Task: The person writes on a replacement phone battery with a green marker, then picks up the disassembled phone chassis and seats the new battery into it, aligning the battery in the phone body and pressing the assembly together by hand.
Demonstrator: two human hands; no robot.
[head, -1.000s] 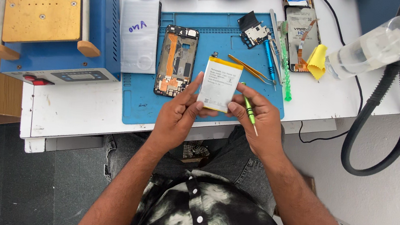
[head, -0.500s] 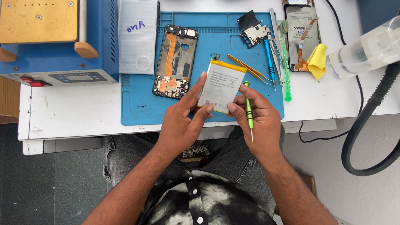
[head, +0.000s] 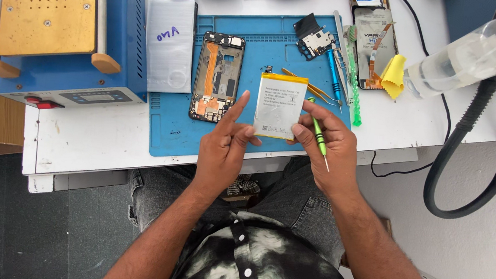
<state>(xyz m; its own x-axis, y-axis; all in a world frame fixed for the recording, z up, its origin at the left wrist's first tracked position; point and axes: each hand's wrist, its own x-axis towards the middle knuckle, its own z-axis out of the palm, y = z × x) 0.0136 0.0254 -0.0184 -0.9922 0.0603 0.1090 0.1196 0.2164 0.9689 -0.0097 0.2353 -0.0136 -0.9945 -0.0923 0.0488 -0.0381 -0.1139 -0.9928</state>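
Note:
A flat white phone battery (head: 280, 105) with a yellow edge is held up over the blue work mat (head: 171, 123). My right hand (head: 326, 147) pinches its right edge and also holds a green screwdriver (head: 320, 137), tip pointing down. My left hand (head: 224, 149) is at the battery's lower left corner, index finger stretched out toward the opened phone (head: 217, 77), whose insides show orange flex cables. Whether the left fingers grip the battery is unclear.
A blue heating machine (head: 59, 24) with a brass-coloured plate stands at the left. A silver phone back (head: 169, 44), tweezers (head: 310, 88), a blue screwdriver (head: 333, 75), a green brush (head: 353, 83), a yellow cloth (head: 393, 74), a clear bottle (head: 468, 57) and black hoses (head: 471, 149) lie around.
Both hands have lifted slightly with the battery. My left index finger has straightened out and now points toward the opened phone.

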